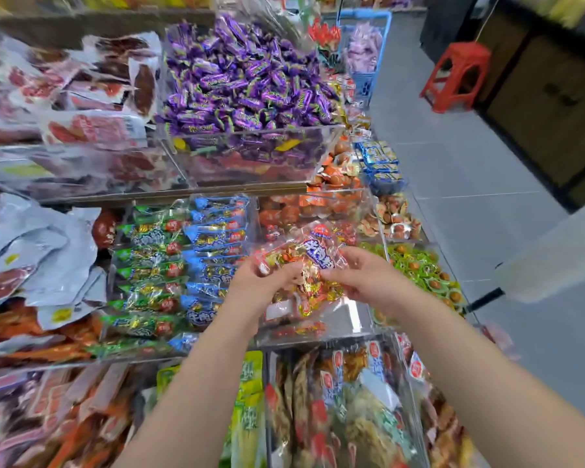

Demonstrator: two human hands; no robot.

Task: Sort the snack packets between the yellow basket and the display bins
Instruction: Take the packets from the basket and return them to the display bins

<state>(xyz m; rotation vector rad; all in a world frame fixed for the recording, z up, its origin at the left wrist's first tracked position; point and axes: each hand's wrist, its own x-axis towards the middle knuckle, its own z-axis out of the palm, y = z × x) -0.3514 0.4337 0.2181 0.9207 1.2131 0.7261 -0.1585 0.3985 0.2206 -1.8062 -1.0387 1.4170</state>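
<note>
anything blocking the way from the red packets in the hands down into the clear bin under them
Nothing visible does. The left hand and right hand hold the red packets just above the open clear bin; only a few loose packets lie in it.

We hold a clear snack packet [313,255] between our left hand [264,282] and right hand [365,278], fingers pinching its lower part, above a clear display bin [352,319] of similar red-gold packets. Green packets [149,258] and blue packets [213,238] lie just left.
</note>
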